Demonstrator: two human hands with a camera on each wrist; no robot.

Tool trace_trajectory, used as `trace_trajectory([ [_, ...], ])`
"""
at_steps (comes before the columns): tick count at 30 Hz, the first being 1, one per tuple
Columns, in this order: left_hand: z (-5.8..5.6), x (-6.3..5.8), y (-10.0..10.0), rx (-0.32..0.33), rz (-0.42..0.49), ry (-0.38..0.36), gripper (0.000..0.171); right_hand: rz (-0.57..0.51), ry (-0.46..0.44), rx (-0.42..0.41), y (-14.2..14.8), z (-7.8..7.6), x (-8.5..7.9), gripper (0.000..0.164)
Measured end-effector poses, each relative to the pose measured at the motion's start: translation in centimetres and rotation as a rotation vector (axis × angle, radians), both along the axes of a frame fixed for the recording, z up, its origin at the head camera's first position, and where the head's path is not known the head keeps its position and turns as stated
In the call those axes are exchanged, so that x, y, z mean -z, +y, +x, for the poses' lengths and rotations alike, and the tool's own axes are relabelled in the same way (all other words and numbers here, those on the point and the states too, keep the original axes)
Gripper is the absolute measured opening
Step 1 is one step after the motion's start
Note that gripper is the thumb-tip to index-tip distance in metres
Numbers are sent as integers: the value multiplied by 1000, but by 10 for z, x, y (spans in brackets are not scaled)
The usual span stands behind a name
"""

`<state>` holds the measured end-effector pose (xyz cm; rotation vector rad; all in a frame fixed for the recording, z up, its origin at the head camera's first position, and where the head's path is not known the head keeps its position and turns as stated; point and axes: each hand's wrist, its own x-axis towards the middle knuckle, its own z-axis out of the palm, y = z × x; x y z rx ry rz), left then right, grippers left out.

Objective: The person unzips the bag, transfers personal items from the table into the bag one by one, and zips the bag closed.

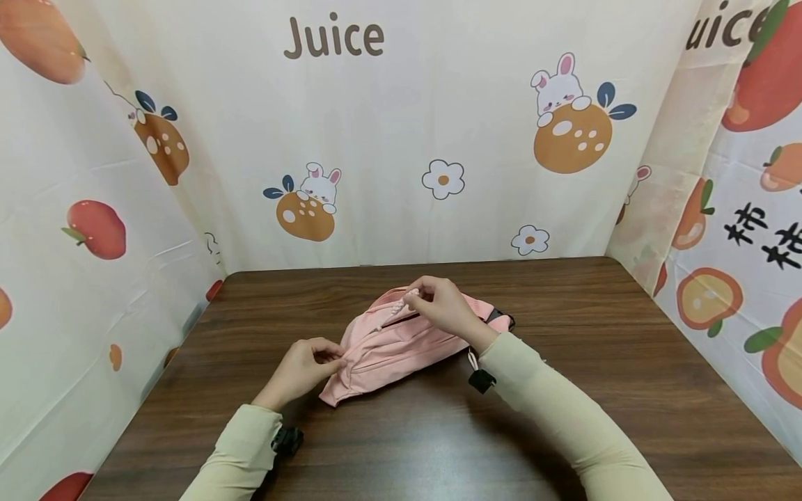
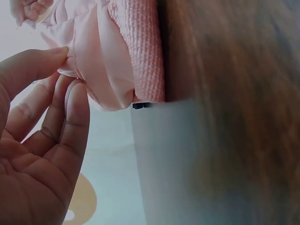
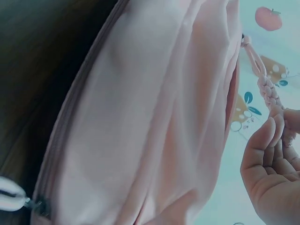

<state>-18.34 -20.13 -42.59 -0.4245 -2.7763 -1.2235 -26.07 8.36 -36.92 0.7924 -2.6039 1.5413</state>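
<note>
A pink waist bag [image 1: 388, 358] lies on the table at a slant. My left hand [image 1: 303, 369] is at its left end, pinching the fabric between thumb and fingertips; the left wrist view shows this pinched fold [image 2: 70, 65] closely. Above the bag's upper edge, my right hand [image 1: 441, 306] holds the end of a braided zipper pull [image 3: 268, 91] between thumb and fingers. The cord is stretched from the zipper toward the bag's left. A dark slit [image 1: 401, 320] shows along the upper zipper, partly covered by the right hand. Ribbed pink fabric [image 2: 143, 51] faces the table side.
A second, pale looped zipper pull [image 3: 11, 194] hangs at the bag's lower zipper. Dark grey strap and buckle parts [image 1: 501, 318] show at its right end. The brown wooden table [image 1: 401, 452] meets fruit-printed curtains [image 1: 388, 125] at the back and sides.
</note>
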Motion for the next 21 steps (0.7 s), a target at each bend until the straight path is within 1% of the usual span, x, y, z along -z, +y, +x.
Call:
trace_trajectory([
  [8,0,-4,4,11,34,-25,12,-11,-39,-35,7,1,-1,11],
  [13,-2,-8,11,-6,45,5,16,-9,-35,-55,8,1,-2,12],
  [17,-5,-12,20,-3,67,16,20,-9,-36,-71,9,1,-3,13],
  [21,-7,-13,24,-5,54,11,16,-14,-23,-76,10,1,-4,13],
])
